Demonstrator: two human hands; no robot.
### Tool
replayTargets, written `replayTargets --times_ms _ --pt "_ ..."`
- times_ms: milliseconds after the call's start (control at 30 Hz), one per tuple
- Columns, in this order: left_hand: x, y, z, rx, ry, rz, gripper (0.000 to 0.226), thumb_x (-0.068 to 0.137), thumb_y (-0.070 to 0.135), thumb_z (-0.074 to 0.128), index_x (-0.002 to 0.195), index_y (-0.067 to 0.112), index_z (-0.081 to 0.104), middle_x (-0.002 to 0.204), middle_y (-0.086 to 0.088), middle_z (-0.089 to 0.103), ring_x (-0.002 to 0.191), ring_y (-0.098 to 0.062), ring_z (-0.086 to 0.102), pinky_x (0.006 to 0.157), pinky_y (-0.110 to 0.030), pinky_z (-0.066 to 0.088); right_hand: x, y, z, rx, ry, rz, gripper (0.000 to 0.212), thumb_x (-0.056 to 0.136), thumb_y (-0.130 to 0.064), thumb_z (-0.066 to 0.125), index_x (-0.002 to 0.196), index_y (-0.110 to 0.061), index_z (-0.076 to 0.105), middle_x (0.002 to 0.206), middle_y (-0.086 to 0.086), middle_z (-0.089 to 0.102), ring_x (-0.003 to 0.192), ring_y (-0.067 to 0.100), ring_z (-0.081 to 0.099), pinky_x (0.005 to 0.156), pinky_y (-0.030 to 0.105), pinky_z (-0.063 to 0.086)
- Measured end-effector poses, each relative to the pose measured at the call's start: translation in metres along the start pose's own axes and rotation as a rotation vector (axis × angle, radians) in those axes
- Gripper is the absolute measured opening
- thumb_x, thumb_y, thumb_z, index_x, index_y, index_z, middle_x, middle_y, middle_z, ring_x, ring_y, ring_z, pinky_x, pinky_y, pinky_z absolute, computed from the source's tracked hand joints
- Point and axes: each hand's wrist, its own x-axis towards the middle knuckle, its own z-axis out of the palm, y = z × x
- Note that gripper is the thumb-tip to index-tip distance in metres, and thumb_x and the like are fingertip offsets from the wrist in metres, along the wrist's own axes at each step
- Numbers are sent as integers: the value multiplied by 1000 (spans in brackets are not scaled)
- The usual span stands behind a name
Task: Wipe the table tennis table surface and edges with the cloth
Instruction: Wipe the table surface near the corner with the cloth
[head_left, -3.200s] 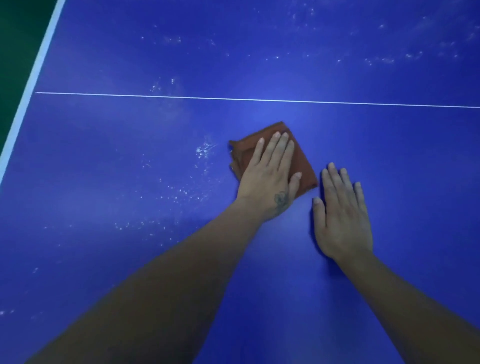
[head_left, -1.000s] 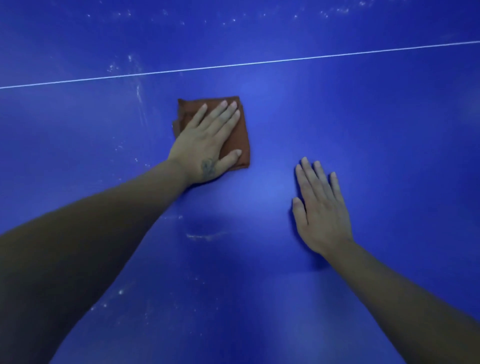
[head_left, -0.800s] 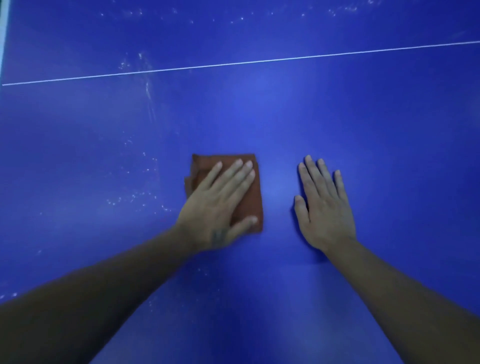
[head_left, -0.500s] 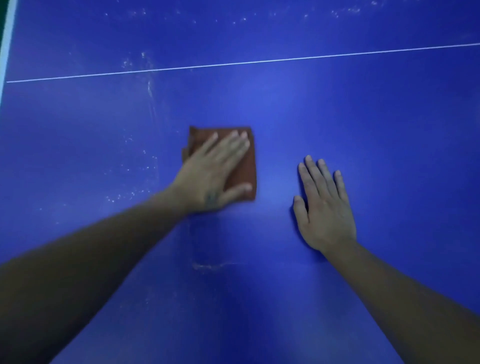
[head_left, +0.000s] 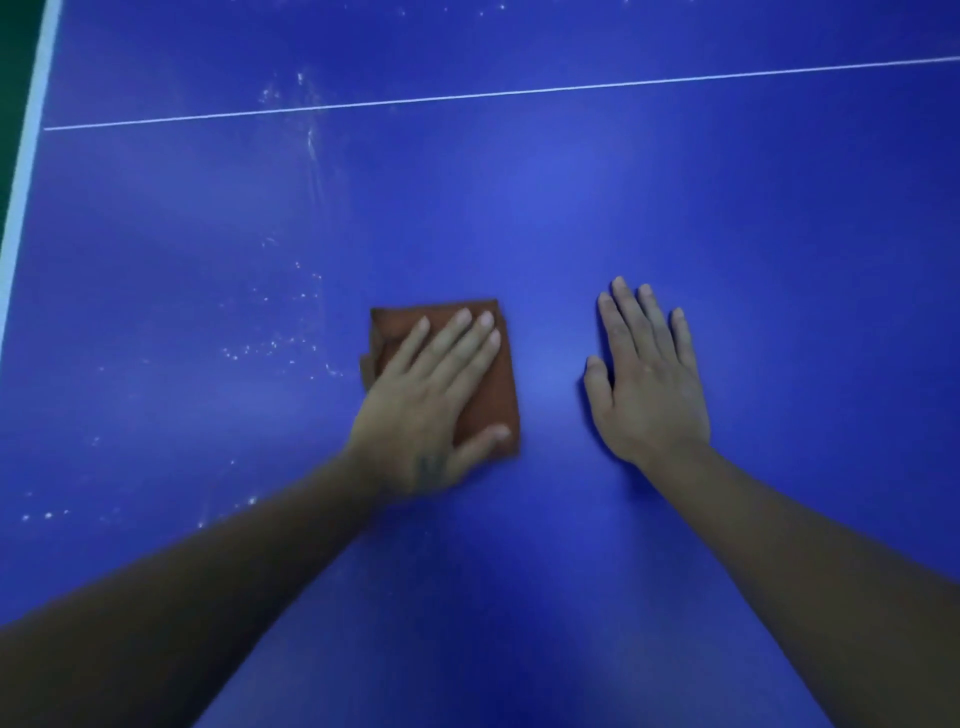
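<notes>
1. The counter is a blue table tennis top that fills nearly the whole head view, with a thin white line running across its far part.
2. A pale edge stripe runs down the counter's left border, and a strip of dark green floor shows beyond it in the top left corner.
3. The cloth, rust-brown and folded into a rough square, lies flat on the counter near the middle of the view, on the near side of the white line and well apart from the left edge.
4. The left hand lies palm down on the cloth; its grip is flat and open, the fingers stretched forward side by side and the thumb angled out across the cloth's near right corner. Nothing is pinched; the hand only presses from above.
5. The left hand looks slightly blurred, and a small dark mark shows on its back near the thumb.
6. The right hand lies palm down on bare counter just to the right of the cloth, not touching it, fingers extended and slightly spread, holding nothing.
7. White specks and smears dot the counter to the left of the cloth, and a faint streak runs up toward the white line.
8. Both bare forearms reach in from the bottom corners.
</notes>
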Motion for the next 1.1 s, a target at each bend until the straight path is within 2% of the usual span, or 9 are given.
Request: replayTargets --times_ms 67,167,300,400,467,700,833,933,1100 --pt "-37 38 28 -95 57 62 97 99 71 47 171 13 21 181 -2 12 167 -24 10 133 -56 13 0 -1 1 3 15 -7 66 103 -36 33 165 -12 25 175 0 14 162 21 8 131 51 9" --pt "-48 62 38 -89 109 91 94 100 70 48 170 12 24 180 -2 15 167 -23 11 133 -56 17 -1 1 -3 29 -6 -16 65 104 -35 25 165 -12 26 175 -1 13 162 20 7 131 50 7" --pt "3 28 14 -59 152 -55 88 104 67 41 168 8 29 178 -7 23 166 -23 15 133 -55 16 -20 7 -10 146 30 -61 64 103 -30 19 163 -10 29 174 0 16 162 19 10 132 47 5" --pt "57 -1 2 -24 118 -179 85 107 63 35 171 9 20 179 -6 16 167 -23 11 134 -52 7 -55 11 -11 171 100 -24 60 104 -22 24 163 -10 30 174 -1 19 162 18 10 132 47 7" --pt "74 4 3 14 99 -221 86 108 64 33 172 10 14 181 -5 10 167 -23 6 135 -51 3 -76 16 -10 129 80 -3 60 105 -21 26 163 -9 29 174 0 19 162 19 10 132 49 9" --pt "-2 83 33 22 185 68 86 103 64 45 169 9 29 179 -6 20 167 -23 12 132 -57 17 -107 27 -1 -51 1 51 61 108 -30 23 165 -10 22 175 2 14 162 23 10 130 53 14" --pt "-60 112 43 -27 118 247 89 102 63 49 170 10 25 180 -6 16 167 -24 10 132 -58 17 -107 25 -2 -51 -9 69 62 107 -32 23 165 -10 22 175 1 13 162 22 9 130 52 13" --pt "-48 87 36 0 98 355 87 104 61 48 170 10 25 179 -6 18 167 -24 12 133 -55 16 -107 26 -4 -64 1 62 62 107 -32 24 165 -9 23 175 2 13 162 22 10 130 52 14" --pt "49 -18 0 56 115 143 84 105 61 45 170 11 26 178 -7 22 166 -25 17 133 -55 15 -107 27 3 -71 11 54 63 107 -33 22 166 -9 21 175 1 12 163 22 7 130 52 14"
